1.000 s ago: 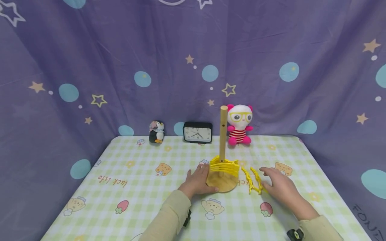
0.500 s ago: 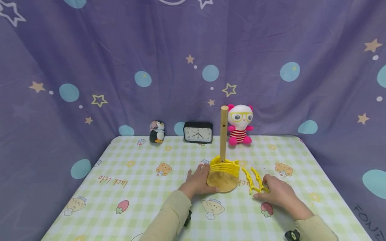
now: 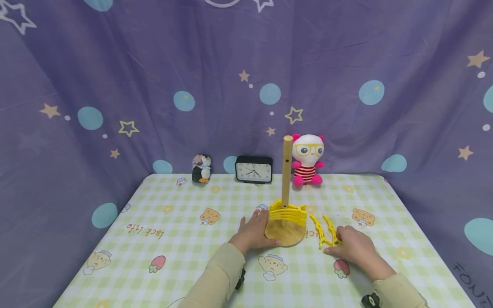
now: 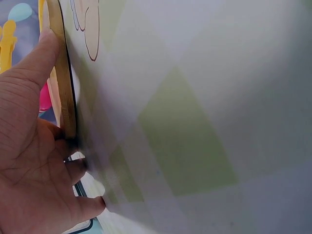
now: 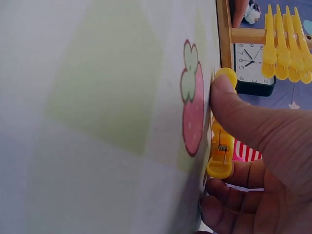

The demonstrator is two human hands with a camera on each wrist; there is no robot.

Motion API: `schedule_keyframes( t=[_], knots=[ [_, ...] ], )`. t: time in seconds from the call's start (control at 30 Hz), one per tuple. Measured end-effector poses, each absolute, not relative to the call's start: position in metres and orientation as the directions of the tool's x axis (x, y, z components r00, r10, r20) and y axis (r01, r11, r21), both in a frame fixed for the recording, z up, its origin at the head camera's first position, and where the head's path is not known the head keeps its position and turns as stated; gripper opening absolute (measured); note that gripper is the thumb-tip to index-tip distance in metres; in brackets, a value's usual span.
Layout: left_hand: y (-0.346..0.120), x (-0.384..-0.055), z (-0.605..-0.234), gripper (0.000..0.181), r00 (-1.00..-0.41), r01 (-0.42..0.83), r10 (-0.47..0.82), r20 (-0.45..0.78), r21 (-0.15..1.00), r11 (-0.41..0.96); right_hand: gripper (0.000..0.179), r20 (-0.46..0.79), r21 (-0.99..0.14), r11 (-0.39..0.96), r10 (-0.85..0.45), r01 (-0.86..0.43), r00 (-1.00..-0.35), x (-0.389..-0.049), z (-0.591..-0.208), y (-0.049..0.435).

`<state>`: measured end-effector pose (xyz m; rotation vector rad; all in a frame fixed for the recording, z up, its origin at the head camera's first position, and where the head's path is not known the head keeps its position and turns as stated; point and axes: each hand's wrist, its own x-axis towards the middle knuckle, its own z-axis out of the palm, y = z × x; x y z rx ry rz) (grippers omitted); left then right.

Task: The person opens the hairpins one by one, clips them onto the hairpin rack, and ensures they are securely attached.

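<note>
A wooden stand point(image 3: 286, 179) rises upright from its round base point(image 3: 286, 235) in the middle of the table. Several yellow clothespins point(image 3: 288, 214) sit in a row low on its post. My left hand point(image 3: 252, 233) holds the base at its left side; in the left wrist view the thumb lies along the wooden edge. To the right of the stand, loose yellow clothespins point(image 3: 317, 229) lie on the cloth. My right hand point(image 3: 356, 247) pinches the near end of the rightmost clothespin point(image 5: 222, 146), with its metal spring showing between thumb and fingers in the right wrist view.
Along the back of the table stand a penguin figure point(image 3: 201, 169), a black clock point(image 3: 253, 169) and a pink-and-white panda plush point(image 3: 308, 160). A green checked cloth point(image 3: 173, 235) covers the table, and a purple curtain point(image 3: 215, 51) hangs behind it.
My right hand has come down and drawn its thumb and forefinger together at the near end of the rightmost clothespin. The left hand keeps its place on the base.
</note>
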<state>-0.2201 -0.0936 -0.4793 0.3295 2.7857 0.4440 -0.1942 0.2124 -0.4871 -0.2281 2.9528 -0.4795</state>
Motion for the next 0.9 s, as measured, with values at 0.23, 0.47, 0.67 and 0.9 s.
schedule_keyframes(
  t=[0.23,0.47,0.67,0.9],
  knots=[
    [-0.093,-0.221,-0.481,0.11,-0.929,0.176,0.27,-0.254,0.338,0.925,0.048,-0.049,-0.389,0.915,-0.134,-0.105,-0.99,-0.193,-0.48,0.219],
    [-0.094,-0.22,-0.479,0.11,-0.93,0.177,0.267,-0.252,0.331,0.927,0.041,0.115,-0.497,0.858,-0.084,-0.131,-0.99,-0.196,-0.471,0.225],
    [-0.094,-0.22,-0.479,0.11,-0.931,0.176,0.267,-0.25,0.336,0.925,0.041,0.292,-0.552,0.801,-0.073,-0.23,-0.954,-0.198,-0.465,0.222],
    [-0.093,-0.219,-0.478,0.11,-0.929,0.182,0.271,-0.251,0.328,0.927,0.037,0.516,-0.445,0.778,-0.182,-0.443,-0.837,-0.197,-0.45,0.21]
  ],
)
